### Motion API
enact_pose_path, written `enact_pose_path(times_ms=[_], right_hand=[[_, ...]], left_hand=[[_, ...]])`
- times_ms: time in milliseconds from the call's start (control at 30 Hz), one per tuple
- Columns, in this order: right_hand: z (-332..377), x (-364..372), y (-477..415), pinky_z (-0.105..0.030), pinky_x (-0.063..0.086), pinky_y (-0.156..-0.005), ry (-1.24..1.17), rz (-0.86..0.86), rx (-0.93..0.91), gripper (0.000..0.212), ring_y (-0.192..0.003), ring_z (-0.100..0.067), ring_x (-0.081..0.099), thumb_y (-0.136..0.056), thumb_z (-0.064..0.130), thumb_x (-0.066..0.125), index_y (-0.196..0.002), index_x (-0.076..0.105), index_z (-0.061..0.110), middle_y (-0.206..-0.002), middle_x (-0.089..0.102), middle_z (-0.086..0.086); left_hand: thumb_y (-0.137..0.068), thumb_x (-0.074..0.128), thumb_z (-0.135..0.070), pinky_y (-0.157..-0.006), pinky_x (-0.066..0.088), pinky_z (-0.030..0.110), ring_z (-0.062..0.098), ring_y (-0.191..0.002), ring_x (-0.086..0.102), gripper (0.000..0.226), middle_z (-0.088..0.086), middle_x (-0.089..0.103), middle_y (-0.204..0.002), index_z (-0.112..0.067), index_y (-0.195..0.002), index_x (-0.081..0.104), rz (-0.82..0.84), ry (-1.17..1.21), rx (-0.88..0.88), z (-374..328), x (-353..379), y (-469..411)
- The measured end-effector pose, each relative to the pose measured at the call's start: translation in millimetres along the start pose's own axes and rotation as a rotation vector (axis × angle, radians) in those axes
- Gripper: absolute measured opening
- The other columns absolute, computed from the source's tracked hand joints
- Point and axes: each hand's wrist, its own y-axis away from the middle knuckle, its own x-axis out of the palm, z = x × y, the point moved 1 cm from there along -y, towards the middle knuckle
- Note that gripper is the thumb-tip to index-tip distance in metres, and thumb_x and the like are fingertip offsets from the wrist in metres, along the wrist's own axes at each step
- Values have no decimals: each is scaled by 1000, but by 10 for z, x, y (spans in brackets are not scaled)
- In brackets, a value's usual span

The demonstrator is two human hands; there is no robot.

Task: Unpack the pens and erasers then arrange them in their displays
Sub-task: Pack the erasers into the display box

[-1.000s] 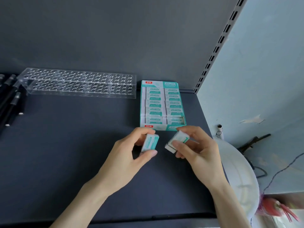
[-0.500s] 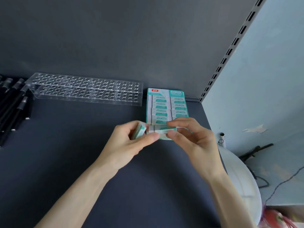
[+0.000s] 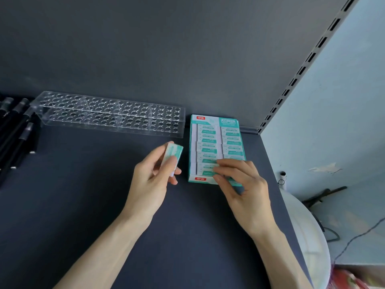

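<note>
A teal eraser display box point(image 3: 208, 119) lies on the dark shelf, filled with rows of teal-and-white erasers. My left hand point(image 3: 152, 180) pinches one eraser point(image 3: 174, 152) upright, just left of the box. My right hand point(image 3: 241, 184) reaches over the box's front right corner, fingers curled round a second eraser point(image 3: 234, 182) that is mostly hidden beneath them. A clear acrylic pen rack point(image 3: 108, 115) with many round holes stands at the back, left of the box. Several black pens point(image 3: 18, 132) lie at the far left edge.
The dark shelf surface point(image 3: 83, 205) ends at a slotted upright point(image 3: 302, 69) on the right. Beyond the shelf edge are a white round object point(image 3: 302, 226), a small white post point(image 3: 282, 178) and cables against a pale blue wall.
Both hands held erasers close together in front of the box. Now my right hand has moved onto the box's front right corner and my left hand has drawn away to the left.
</note>
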Motion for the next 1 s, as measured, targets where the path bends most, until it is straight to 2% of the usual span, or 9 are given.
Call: enact_pose_path(times_ms=[167,267,367,500,600,733,867,933,1000], right_hand=[[-42,27,5,-7,38,-92,89,1,-62,13,-101,-11,49,-84,11,65,-94,73,8,-107,65,2],[-32,22,5,-8,38,-92,82,13,-49,15,-104,-12,47,-83,16,65,-95,72,11,-109,63,5],[4,14,7,-9,40,-90,16,18,-3,30,-109,-8,43,-83,23,65,-112,65,14,-115,60,8],[42,-22,18,-10,40,-89,-85,-8,46,48,-110,-6,47,-79,24,70,-124,56,20,-115,58,12],[80,-14,32,-14,45,-86,-121,-9,-12,43,-105,-5,51,-78,19,71,-120,57,19,-114,61,5],[100,-21,34,-14,49,-78,-179,-3,1,35,-89,-4,56,-78,17,73,-111,64,11,-108,63,4],[89,-52,30,-12,49,-79,-152,-17,-26,33,-94,-1,55,-79,15,70,-111,65,9,-108,62,4],[47,-115,21,-10,48,-82,-100,-69,-15,32,-98,-7,58,-79,15,69,-111,66,11,-109,62,1],[-16,-210,17,-4,44,-82,-41,-122,21,29,-97,-18,60,-80,16,67,-108,67,10,-107,64,0]], left_hand=[[-82,68,-10,-62,50,16,6,-69,64,18,-4,73,-85,-13,-98,63,10,44,41,-15,3,23],[-80,70,-19,-71,52,19,10,-73,65,16,-2,72,-86,-18,-96,69,76,86,16,-2,0,41],[-83,66,-20,-77,52,21,11,-79,66,19,-4,71,-88,-25,-101,72,165,129,10,-12,8,49],[-79,69,-22,-72,54,22,17,-75,69,21,3,73,-89,-22,-99,72,209,119,19,-29,51,75],[-73,69,-19,-68,55,22,23,-74,71,27,7,73,-87,-9,-98,66,219,105,20,-24,75,85],[-73,70,-14,-65,54,23,24,-74,72,28,9,73,-87,-4,-99,64,235,81,40,-17,70,87],[-75,70,-19,-53,48,20,16,-65,66,27,5,72,-90,-15,-101,69,212,15,76,-23,77,93],[-77,72,-26,-58,46,17,8,-70,60,25,-4,69,-96,-29,-101,69,162,-85,138,-3,68,100],[-78,75,-30,-71,43,14,3,-84,57,28,-13,63,-105,-35,-104,65,98,-278,214,27,55,98]])
